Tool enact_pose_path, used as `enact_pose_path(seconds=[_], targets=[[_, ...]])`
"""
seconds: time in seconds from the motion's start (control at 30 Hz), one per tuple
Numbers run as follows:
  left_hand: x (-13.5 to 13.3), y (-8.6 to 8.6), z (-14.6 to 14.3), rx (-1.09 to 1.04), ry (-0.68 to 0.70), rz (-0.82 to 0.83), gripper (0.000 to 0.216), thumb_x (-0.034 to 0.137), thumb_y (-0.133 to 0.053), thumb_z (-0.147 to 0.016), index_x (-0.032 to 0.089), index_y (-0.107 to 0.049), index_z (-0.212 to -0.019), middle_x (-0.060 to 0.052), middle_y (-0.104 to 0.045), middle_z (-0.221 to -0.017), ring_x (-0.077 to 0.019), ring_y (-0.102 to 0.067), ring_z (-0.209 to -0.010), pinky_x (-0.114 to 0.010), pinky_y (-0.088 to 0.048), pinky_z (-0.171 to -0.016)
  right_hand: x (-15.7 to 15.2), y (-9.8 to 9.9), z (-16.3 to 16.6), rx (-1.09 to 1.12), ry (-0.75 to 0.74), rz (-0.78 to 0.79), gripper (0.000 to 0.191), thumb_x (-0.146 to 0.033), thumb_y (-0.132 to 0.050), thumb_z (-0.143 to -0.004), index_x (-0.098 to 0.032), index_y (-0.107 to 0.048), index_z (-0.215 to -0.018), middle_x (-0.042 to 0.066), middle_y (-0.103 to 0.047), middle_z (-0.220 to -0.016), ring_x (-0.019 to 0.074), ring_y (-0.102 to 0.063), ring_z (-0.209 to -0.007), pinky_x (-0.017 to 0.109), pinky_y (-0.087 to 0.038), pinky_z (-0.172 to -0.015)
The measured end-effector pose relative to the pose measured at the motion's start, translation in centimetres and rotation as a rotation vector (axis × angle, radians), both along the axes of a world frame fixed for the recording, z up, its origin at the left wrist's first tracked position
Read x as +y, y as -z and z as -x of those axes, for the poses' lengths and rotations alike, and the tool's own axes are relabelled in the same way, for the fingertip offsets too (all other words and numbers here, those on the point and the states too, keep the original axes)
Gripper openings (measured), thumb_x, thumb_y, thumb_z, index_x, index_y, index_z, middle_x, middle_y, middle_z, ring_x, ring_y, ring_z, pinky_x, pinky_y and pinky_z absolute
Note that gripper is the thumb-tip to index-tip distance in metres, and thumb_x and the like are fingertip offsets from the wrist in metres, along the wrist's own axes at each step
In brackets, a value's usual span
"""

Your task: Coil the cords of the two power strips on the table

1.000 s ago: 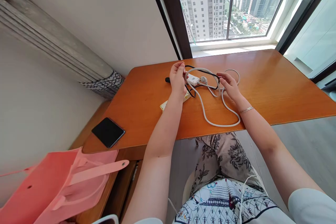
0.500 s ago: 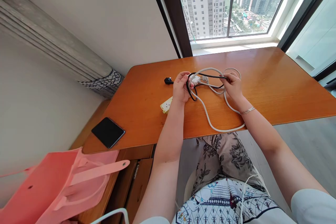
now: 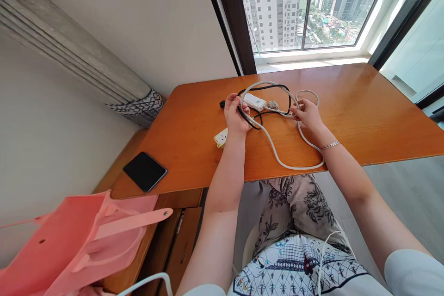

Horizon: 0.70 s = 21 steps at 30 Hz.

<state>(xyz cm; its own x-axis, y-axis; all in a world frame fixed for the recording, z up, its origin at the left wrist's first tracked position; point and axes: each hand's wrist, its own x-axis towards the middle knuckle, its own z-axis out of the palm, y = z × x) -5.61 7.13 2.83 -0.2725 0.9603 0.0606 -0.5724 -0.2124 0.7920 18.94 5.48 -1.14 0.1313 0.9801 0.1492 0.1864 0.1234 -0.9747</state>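
Observation:
On the orange wooden table (image 3: pixel 364 115) lie a grey-white cable (image 3: pixel 277 155) and a black cable (image 3: pixel 267 87), looped together round a white adapter block (image 3: pixel 254 101). My left hand (image 3: pixel 234 115) is closed on the loops at their left side, with both cables running through its fingers. My right hand (image 3: pixel 307 114) pinches the cables at the right side of the loop. A black plug (image 3: pixel 222 103) lies just behind my left hand. A cream power strip (image 3: pixel 221 138) peeks out beside my left wrist.
A black phone (image 3: pixel 144 171) lies near the table's left front corner. A pink bag (image 3: pixel 79 240) sits low at the left over a wooden cabinet. A window ledge and dark frame run behind the table. Another white cord crosses my lap.
The cable loop has been drawn wider and rounder, away from me, uncovering the white adapter. Both hands have shifted a little on the cables and still hold them.

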Motion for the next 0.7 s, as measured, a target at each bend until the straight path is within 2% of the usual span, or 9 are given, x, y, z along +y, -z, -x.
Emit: enact_pose_path(seconds=[0.1,0.23,0.4,0.53,0.63,0.7], targets=[[0.3,0.3,-0.2,-0.003,0.007,-0.011,0.013,0.029,-0.077,-0.085,0.026,-0.065,-0.081,0.008,-0.054,-0.06,-0.0028,-0.056,-0.051,-0.013,-0.044,-0.05,0.0,-0.6,0.3,0.19,-0.002,-0.129,0.049,-0.061,-0.084,-0.069,-0.023,-0.057,-0.084,-0.003,-0.069,-0.067,0.0123,-0.065,-0.055,0.025,-0.053,-0.054],[0.0,0.2,-1.0,-0.043,-0.003,0.048,0.01,0.028,-0.073,-0.088,0.025,-0.064,-0.086,0.006,-0.056,-0.061,-0.0042,-0.056,-0.05,-0.014,-0.044,-0.047,-0.4,-1.3,0.5,0.291,-0.008,-0.222,0.057,-0.073,-0.081,-0.066,-0.024,-0.059,-0.086,-0.003,-0.069,-0.068,0.0106,-0.063,-0.054,0.024,-0.055,-0.055],[-0.2,0.1,-1.3,-0.019,0.059,0.053,0.013,0.032,-0.073,-0.087,0.024,-0.063,-0.084,0.007,-0.054,-0.06,-0.0042,-0.055,-0.051,-0.015,-0.044,-0.05,-0.5,-1.5,0.2,0.272,-0.035,-0.21,0.055,-0.073,-0.079,-0.069,-0.024,-0.062,-0.087,-0.004,-0.065,-0.066,0.0102,-0.06,-0.052,0.025,-0.053,-0.054],[0.0,0.7,-1.3,0.055,0.143,0.02,0.025,0.045,-0.074,-0.086,0.024,-0.061,-0.081,0.006,-0.053,-0.059,-0.0073,-0.06,-0.056,-0.018,-0.049,-0.057,-0.2,-1.0,0.5,0.254,0.053,-0.275,0.049,-0.069,-0.076,-0.076,-0.025,-0.061,-0.09,-0.004,-0.064,-0.069,0.0105,-0.06,-0.055,0.025,-0.052,-0.055],[0.0,1.3,-1.9,0.132,0.247,0.075,0.033,0.054,-0.063,-0.091,0.022,-0.064,-0.082,0.002,-0.061,-0.066,-0.0126,-0.069,-0.071,-0.023,-0.055,-0.069,-0.2,-0.8,0.9,0.318,0.102,-0.312,0.046,-0.067,-0.074,-0.08,-0.026,-0.058,-0.091,-0.004,-0.066,-0.072,0.0097,-0.061,-0.056,0.024,-0.053,-0.057],[0.0,1.8,-2.5,0.186,0.292,0.12,0.033,0.053,-0.063,-0.09,0.021,-0.066,-0.084,-0.001,-0.069,-0.076,-0.015,-0.072,-0.085,-0.024,-0.054,-0.076,-0.2,-0.8,1.1,0.365,0.111,-0.323,0.047,-0.067,-0.075,-0.08,-0.025,-0.056,-0.091,-0.004,-0.068,-0.073,0.0093,-0.062,-0.056,0.023,-0.054,-0.058]])
